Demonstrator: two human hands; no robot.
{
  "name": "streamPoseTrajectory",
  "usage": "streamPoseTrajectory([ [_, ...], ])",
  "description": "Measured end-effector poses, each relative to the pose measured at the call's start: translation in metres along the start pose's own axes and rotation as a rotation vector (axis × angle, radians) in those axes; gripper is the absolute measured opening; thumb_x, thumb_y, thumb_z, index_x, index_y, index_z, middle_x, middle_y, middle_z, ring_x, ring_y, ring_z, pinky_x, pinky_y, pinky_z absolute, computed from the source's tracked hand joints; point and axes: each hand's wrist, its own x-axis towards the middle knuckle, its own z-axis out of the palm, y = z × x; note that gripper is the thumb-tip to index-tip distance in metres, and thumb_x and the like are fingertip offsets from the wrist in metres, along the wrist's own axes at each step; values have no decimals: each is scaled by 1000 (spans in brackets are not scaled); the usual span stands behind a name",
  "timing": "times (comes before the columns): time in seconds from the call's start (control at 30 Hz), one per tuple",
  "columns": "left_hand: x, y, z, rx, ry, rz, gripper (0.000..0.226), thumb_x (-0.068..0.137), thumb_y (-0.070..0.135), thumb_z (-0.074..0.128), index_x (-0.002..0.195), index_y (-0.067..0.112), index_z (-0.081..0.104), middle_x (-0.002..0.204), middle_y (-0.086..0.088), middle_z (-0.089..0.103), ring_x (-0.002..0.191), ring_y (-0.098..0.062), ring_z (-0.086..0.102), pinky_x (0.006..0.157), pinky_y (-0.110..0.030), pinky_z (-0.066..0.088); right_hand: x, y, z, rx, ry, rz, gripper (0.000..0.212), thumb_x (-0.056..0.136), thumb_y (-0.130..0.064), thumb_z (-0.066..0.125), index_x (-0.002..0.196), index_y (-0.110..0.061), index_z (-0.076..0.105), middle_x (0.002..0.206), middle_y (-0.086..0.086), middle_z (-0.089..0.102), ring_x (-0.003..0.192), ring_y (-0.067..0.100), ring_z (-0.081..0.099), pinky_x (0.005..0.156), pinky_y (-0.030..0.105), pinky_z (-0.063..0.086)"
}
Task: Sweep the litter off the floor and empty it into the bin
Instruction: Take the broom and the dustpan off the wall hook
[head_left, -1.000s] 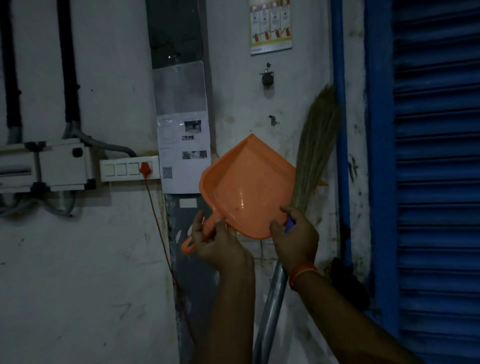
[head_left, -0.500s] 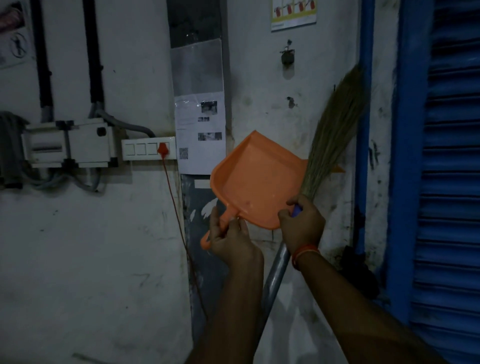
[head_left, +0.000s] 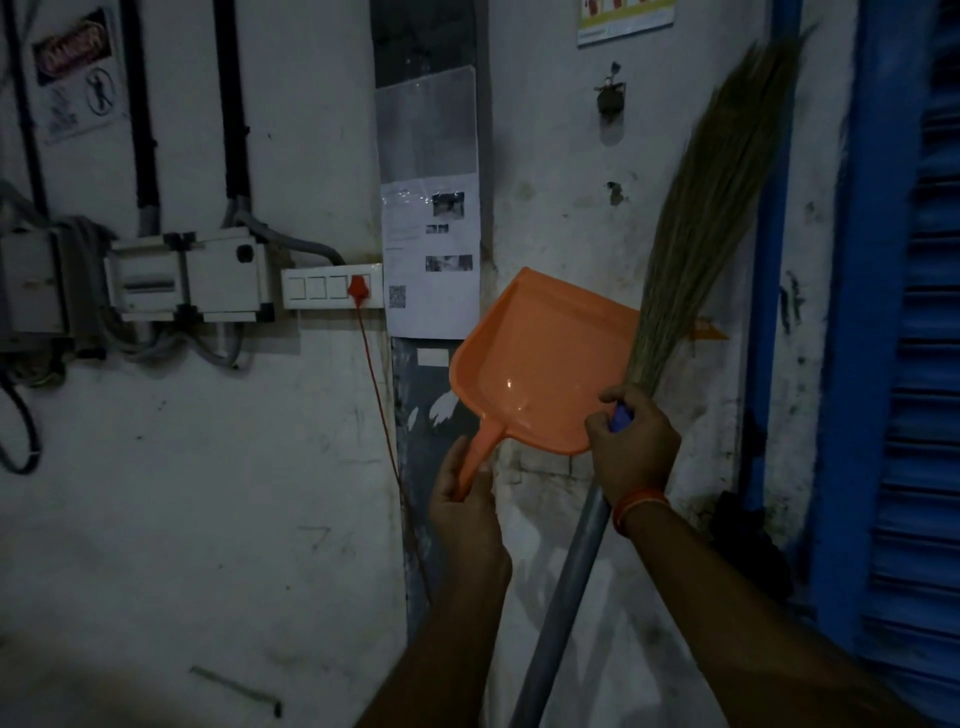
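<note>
An orange plastic dustpan (head_left: 540, 364) is held up in front of the white wall, its pan facing me and its handle pointing down-left. My left hand (head_left: 467, 506) holds that handle, fingers loosely round it. A grass broom (head_left: 711, 208) stands upright with its bristles up, partly covering the dustpan's right corner. My right hand (head_left: 631, 447) grips the broom at the blue collar where the bristles meet the grey pole. No litter, floor or bin is in view.
White electrical boxes (head_left: 182, 275) and a switch plate with an orange plug and cord (head_left: 358, 288) hang on the wall at left. A paper notice (head_left: 431, 254) is stuck on a dark column. A blue shutter (head_left: 914, 364) fills the right side.
The view has dropped and shifted right, so wall fittings sit higher and further right. My left hand has slid lower on the dustpan handle. The broom and right hand keep their grip.
</note>
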Motion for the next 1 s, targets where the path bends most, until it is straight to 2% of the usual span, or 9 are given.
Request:
streamPoseTrajectory([
  [0.1, -2, 5, -12, 109, -96, 58, 32, 91, 1, 65, 111, 26, 69, 101, 6, 76, 91, -8, 72, 71, -20, 57, 3, 4, -2, 16, -8, 15, 21, 76, -6, 67, 89, -22, 68, 80, 6, 65, 74, 20, 61, 66, 33, 57],
  [0.17, 2, 7, -23, 213, -168, 115, 29, 92, 3, 66, 110, 26, 69, 98, 11, 76, 90, -2, 71, 73, -19, 56, 5, 5, -4, 30, -17, 10, 21, 76, -4, 67, 89, -21, 69, 81, 5, 66, 76, 20, 62, 68, 34, 57],
  [0.3, 19, 17, -44, 452, -258, 194, 34, 82, 38, 78, 115, 34, 72, 120, 4, 70, 115, -15, 64, 97, -42, 54, 7, 10, -9, 56, -42, 0, 23, 77, -5, 66, 91, -23, 70, 88, 4, 69, 82, 20, 63, 74, 35, 58],
  [0.47, 27, 39, -45, 549, -676, 40, 39, 95, 13, 64, 133, 21, 63, 123, 4, 70, 112, -11, 66, 89, -28, 56, 6, 13, -10, 79, -101, -17, 24, 77, -3, 67, 93, -20, 71, 91, 1, 69, 84, 18, 63, 77, 35, 57],
  [0.6, 40, 51, -43, 536, -779, -122, 35, 98, 19, 54, 132, 13, 63, 131, -10, 65, 119, -31, 63, 101, -48, 49, 7, 12, -9, 101, -124, -35, 23, 77, -3, 67, 93, -18, 72, 92, -2, 68, 87, 15, 63, 79, 31, 56],
  [0.67, 44, 54, -42, 509, -814, -200, 35, 100, 20, 50, 130, 9, 63, 131, -16, 64, 115, -38, 64, 96, -50, 49, 7, 12, -9, 114, -134, -41, 23, 77, -3, 67, 93, -19, 72, 91, -1, 69, 85, 15, 63, 77, 28, 55],
  [0.73, 45, 56, -39, 528, -860, -232, 32, 102, 15, 50, 129, 6, 63, 130, -19, 64, 105, -38, 67, 83, -42, 52, 7, 11, -8, 131, -143, -49, 24, 77, -2, 67, 92, -20, 71, 91, -2, 69, 83, 14, 62, 76, 26, 53],
  [0.87, 42, 53, -35, 639, -951, -147, 29, 101, 1, 49, 125, -1, 63, 127, -13, 67, 71, -19, 69, 52, -23, 48, 4, 9, -6, 169, -172, -67, 26, 77, 1, 67, 91, -20, 70, 91, -3, 68, 83, 9, 61, 76, 23, 50],
  [1.0, 32, 49, -41, 594, -923, -101, 28, 100, -5, 45, 120, -6, 64, 119, -14, 71, 55, -12, 62, 40, -17, 41, 2, 10, -5, 207, -215, -67, 26, 76, 0, 67, 89, -21, 70, 90, -3, 69, 83, 10, 62, 78, 24, 54],
])
